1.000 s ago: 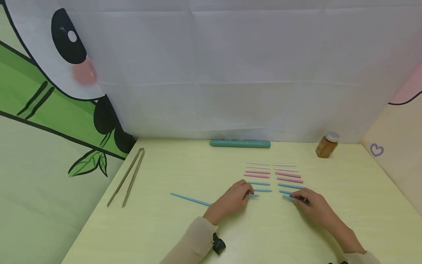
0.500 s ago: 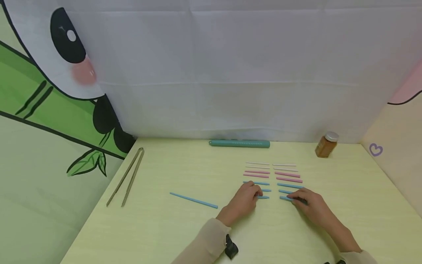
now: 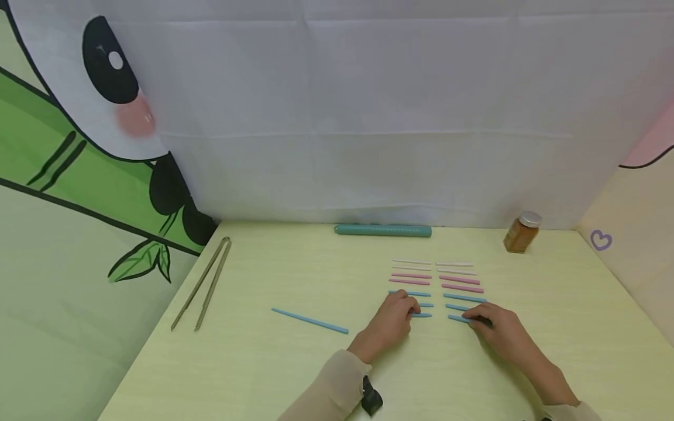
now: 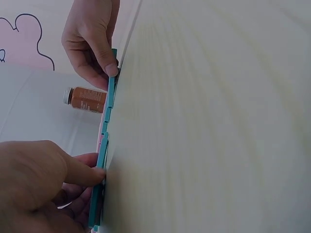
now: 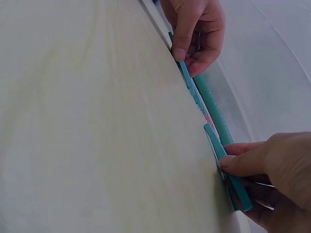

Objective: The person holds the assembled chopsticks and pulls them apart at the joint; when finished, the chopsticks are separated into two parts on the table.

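Note:
My left hand (image 3: 387, 324) pinches a slim blue bag-sealing clip (image 3: 423, 316) at the front of the left column of clips. Its thumb presses the clip's side in the left wrist view. With thumb and fingers, my right hand (image 3: 497, 330) holds a matching blue clip (image 3: 458, 318), front of the right column; in the right wrist view the clip (image 5: 214, 136) runs past the thumb. Behind both lie further blue clips (image 3: 463, 297), then pink clips (image 3: 460, 288) and white clips (image 3: 455, 272). Parts of the front blue clips are hidden by the hands.
A longer blue clip (image 3: 310, 320) lies apart, left of my left hand. Metal tongs (image 3: 207, 283) lie near the table's left edge. At the back are a green tube (image 3: 383, 230) and a brown jar with a silver lid (image 3: 521, 233); a white cloth (image 3: 342, 117) hangs behind.
My left hand has moved slightly right with its blue clip, lining it up under the left column and uncovering the long clip's near end. The right hand shifted its clip slightly left, then stayed nearly still.

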Available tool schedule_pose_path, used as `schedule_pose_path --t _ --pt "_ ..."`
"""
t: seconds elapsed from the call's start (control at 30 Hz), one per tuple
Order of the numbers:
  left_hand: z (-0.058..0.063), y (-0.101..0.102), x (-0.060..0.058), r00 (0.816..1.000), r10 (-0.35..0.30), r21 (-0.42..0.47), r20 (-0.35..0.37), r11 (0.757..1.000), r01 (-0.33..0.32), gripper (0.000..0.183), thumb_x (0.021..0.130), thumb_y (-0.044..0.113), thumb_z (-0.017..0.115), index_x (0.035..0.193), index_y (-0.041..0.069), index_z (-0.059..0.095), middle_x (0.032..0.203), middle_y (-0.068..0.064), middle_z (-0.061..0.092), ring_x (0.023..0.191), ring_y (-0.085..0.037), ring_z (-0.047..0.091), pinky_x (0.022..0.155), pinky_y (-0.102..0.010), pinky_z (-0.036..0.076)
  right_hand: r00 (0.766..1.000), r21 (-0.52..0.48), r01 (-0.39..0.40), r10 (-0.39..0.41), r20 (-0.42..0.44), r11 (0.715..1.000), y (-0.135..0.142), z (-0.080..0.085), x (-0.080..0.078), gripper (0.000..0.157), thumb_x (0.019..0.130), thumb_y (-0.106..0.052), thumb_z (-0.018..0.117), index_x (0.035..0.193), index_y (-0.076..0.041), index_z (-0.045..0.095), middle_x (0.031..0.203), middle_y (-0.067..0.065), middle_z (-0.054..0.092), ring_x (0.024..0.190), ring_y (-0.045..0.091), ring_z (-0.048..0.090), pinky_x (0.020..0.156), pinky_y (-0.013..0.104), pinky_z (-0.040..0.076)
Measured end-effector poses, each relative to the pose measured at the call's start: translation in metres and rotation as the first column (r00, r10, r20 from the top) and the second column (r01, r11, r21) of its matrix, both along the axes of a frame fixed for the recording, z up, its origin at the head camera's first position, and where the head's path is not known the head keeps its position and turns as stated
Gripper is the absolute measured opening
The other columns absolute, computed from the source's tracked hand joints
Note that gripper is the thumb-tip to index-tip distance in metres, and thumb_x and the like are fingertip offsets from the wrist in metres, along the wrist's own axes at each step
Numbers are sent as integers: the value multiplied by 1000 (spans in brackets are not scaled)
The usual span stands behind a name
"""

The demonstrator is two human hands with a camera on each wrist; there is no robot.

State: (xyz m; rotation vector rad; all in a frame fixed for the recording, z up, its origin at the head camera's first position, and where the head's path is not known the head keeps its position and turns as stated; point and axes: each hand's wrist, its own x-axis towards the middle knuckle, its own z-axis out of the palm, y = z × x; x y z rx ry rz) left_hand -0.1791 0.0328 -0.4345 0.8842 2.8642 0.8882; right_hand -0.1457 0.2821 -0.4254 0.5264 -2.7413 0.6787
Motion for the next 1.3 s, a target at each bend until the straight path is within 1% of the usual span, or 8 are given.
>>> schedule_pose_path --t 0.37,0.6,0.87,0.97,1.03,1.13,1.23,1.3 --pt "1 1 1 999 13 -8 -30 1000 -13 19 92 1 58 99 14 70 90 5 57 85 -11 51 84 -20 45 1000 -26 -12 11 -18 1000 4 -3 0 25 73 1 78 88 -19 74 87 -10 65 79 1 60 65 24 51" --pt "1 2 1 999 15 -27 -30 1000 -15 20 93 2 57 101 14 69 93 3 58 86 -11 50 85 -20 44 999 -24 -17 16 -30 1000 4 -2 0 25 72 3 78 87 -17 74 87 -9 65 77 0 58 63 23 50" --pt "2 2 3 998 -6 -56 -63 998 3 16 93 4 58 102 13 69 95 0 59 86 -13 51 84 -20 44 1000 -2 0 0 6 1000 3 0 0 23 74 2 76 88 -16 75 87 -9 65 78 3 59 64 24 50" --pt "4 0 3 997 14 -29 -76 999 -16 15 93 7 59 102 14 69 94 2 57 85 -12 48 81 -19 43 999 13 7 -8 33 1000 1 4 1 21 76 0 76 89 -16 74 88 -9 64 79 6 59 66 25 50" --pt "7 -5 4 998 29 10 -63 1000 -28 14 94 9 59 102 14 69 93 3 55 84 -11 46 79 -19 43 999 16 2 -3 43 1000 -2 7 1 21 77 0 75 90 -16 73 88 -9 63 79 6 58 67 26 50" --pt "14 -19 2 999 49 74 -11 996 -48 13 95 11 58 102 14 69 92 5 53 85 -11 46 77 -20 43 999 9 -34 34 20 999 -8 13 1 21 77 2 74 91 -13 72 87 -8 63 79 8 57 67 26 50" --pt "23 -39 -1 997 72 115 39 990 -76 13 96 14 58 103 12 68 93 4 55 89 -12 50 80 -24 46 997 -1 -73 73 -12 997 -17 18 -1 22 76 3 74 93 -11 72 88 -6 64 81 11 60 70 28 51" --pt "29 -57 -4 994 94 130 57 986 -101 14 96 14 57 104 11 68 96 1 57 93 -14 53 84 -28 47 996 -17 -88 88 4 996 -24 21 -3 23 77 3 74 96 -10 71 90 -4 66 83 13 62 71 28 52"
